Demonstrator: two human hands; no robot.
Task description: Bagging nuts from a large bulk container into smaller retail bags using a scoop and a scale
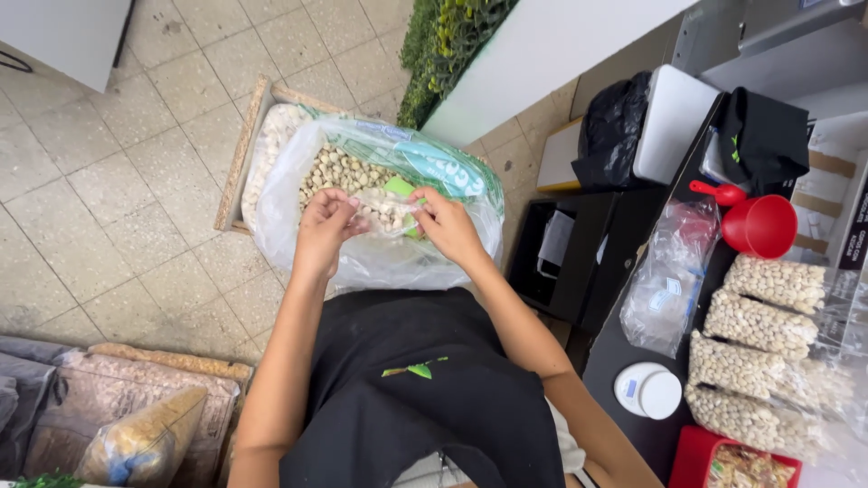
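My left hand and my right hand both grip a small clear bag of pale nuts, stretched between them. They hover over a large open plastic sack filled with the same pale nuts. A green scoop shows inside the sack just behind the small bag. The sack rests in a wooden crate on the tiled floor.
At right, a black counter holds several filled small bags of nuts, a pile of empty clear bags, a red scoop, a white round lid and a red tray. Sacks lie on the floor at lower left.
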